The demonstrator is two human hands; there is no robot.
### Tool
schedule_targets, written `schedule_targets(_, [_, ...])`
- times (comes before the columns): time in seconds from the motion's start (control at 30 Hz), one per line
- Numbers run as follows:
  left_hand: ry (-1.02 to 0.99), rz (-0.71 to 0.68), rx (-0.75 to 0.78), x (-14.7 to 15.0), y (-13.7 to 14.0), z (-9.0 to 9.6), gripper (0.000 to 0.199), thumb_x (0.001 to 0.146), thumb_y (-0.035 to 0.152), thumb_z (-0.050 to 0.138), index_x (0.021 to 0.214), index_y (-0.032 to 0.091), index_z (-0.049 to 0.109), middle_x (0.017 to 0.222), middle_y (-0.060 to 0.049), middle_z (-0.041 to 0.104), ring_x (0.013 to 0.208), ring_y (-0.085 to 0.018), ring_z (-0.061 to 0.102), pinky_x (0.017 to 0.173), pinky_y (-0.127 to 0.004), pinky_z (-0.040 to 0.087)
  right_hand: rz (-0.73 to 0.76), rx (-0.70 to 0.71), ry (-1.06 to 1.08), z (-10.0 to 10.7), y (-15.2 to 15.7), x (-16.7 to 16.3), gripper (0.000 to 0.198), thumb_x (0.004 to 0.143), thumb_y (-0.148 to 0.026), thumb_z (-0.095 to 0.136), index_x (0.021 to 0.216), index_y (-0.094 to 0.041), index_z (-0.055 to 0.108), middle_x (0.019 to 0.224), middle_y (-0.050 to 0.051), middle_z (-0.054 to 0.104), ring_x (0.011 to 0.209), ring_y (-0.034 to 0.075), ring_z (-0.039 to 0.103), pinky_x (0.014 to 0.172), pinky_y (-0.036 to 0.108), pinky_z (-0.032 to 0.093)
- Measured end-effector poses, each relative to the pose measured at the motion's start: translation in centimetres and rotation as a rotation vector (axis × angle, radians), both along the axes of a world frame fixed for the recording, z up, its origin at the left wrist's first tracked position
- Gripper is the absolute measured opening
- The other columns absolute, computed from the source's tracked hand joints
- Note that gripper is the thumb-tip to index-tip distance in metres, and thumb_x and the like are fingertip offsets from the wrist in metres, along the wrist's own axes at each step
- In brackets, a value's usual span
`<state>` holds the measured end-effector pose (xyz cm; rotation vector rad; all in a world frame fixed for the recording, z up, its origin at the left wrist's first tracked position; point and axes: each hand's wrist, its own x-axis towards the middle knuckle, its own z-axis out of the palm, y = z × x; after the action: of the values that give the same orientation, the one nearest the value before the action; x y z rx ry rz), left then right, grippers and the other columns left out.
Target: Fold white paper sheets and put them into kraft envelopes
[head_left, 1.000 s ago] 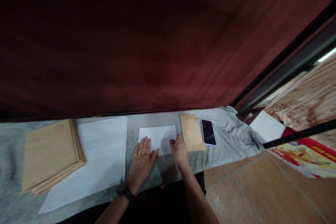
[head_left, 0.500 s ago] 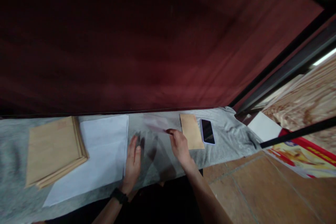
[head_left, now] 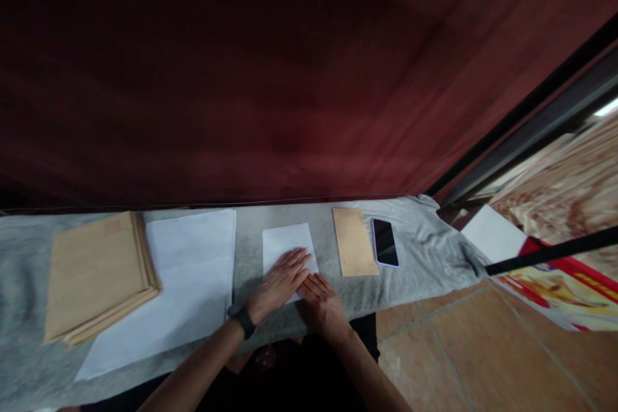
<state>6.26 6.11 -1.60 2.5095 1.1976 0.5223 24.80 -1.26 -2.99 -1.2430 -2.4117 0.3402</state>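
A small white sheet of paper (head_left: 287,239) lies flat on the grey cloth in front of me. My left hand (head_left: 286,273) rests on it, palm down with the fingers stretched out. Beside it, my right hand (head_left: 321,301) lies flat at the sheet's lower right corner, its fingertips touching or very near those of the left. Both hands cover the lower part of the sheet. To the right of them lies a small brown envelope (head_left: 356,243), apart from the hands.
Large white sheets (head_left: 193,270) lie on the left, partly under a stack of brown envelopes (head_left: 94,270). A phone (head_left: 385,242) sits right of the small envelope. Grey cloth (head_left: 425,244) covers the surface. A dark red panel (head_left: 290,96) rises behind; a colourful box (head_left: 555,290) stands at right.
The small paper, blurred in my right hand before, now lies flat on the cloth. My left hand has moved right onto it, and my right hand has come down and let go.
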Motion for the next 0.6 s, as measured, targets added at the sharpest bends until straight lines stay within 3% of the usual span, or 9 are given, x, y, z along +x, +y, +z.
schedule_targets(0.07, [0.068,-0.061,0.053,1.0,1.1,-0.6,0.046,0.105,0.037,0.036,0.147,0.023,0.051,0.156,-0.006,0.048,0.148,-0.019,0.039,0.123,-0.043,0.03,-0.003,0.013,0.013,-0.2,0.1,-0.1,0.054,0.09,-0.01,0.055,0.144,-0.019,0.054,0.141,0.008,0.063,0.137,0.022,0.052,0.121,0.043,0.038])
schedule_targets(0.17, [0.126,-0.04,0.112,1.2,2.8,-1.4,0.048,0.106,0.04,0.034,0.15,0.025,0.046,0.159,-0.004,0.044,0.15,-0.021,0.035,0.125,-0.046,0.024,-0.003,0.036,0.016,-0.3,0.1,-0.1,0.057,0.091,-0.008,0.052,0.147,-0.019,0.05,0.144,0.008,0.061,0.137,0.023,0.053,0.121,0.045,0.039])
schedule_targets(0.4, [0.196,0.208,0.16,-0.4,5.6,-1.8,0.054,0.104,0.042,0.033,0.153,0.022,0.042,0.162,-0.005,0.038,0.153,-0.023,0.029,0.126,-0.046,0.021,-0.004,0.08,0.025,-0.7,-0.1,0.1,0.058,0.092,-0.006,0.048,0.148,-0.022,0.048,0.148,0.006,0.057,0.139,0.021,0.051,0.121,0.045,0.039])
schedule_targets(0.6, [0.196,0.377,0.147,-1.8,6.3,-1.8,0.057,0.104,0.039,0.029,0.154,0.013,0.039,0.161,-0.012,0.04,0.152,-0.025,0.03,0.125,-0.049,0.024,-0.01,0.069,0.039,-0.5,-0.2,0.0,0.061,0.09,-0.004,0.047,0.148,-0.02,0.048,0.15,0.007,0.055,0.141,0.021,0.049,0.122,0.045,0.038])
